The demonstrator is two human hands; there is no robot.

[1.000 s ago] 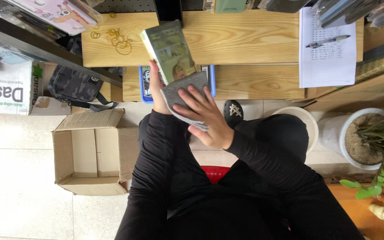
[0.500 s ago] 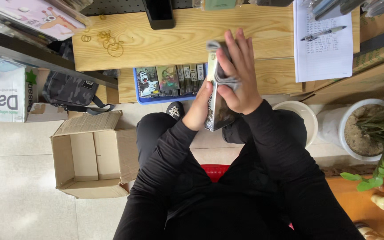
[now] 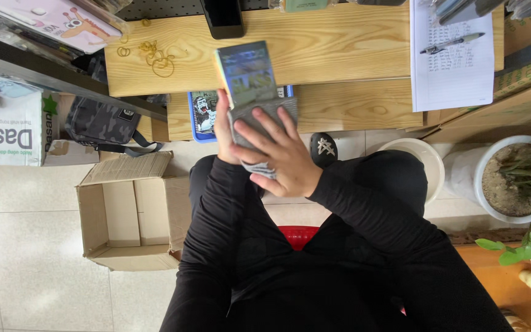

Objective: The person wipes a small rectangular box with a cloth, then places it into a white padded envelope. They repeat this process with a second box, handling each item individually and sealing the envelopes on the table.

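Raised since half a second ago: flat rectangular grey-green packet (image 3: 248, 74), fanned above right hand (image 3: 281, 157), which clasps grey packets (image 3: 259, 126); left hand (image 3: 224, 129) grips behind, over wooden counter (image 3: 345, 49).

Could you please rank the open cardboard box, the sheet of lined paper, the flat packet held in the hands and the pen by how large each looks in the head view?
1. Cardboard box.
2. Lined paper.
3. Flat packet; held nearer the camera, so its look is inflated.
4. Pen.

On view are 1 cardboard box (image 3: 130, 215), 1 pen (image 3: 452, 43), 2 white pots (image 3: 462, 178) and 1 camouflage bag (image 3: 101, 123).
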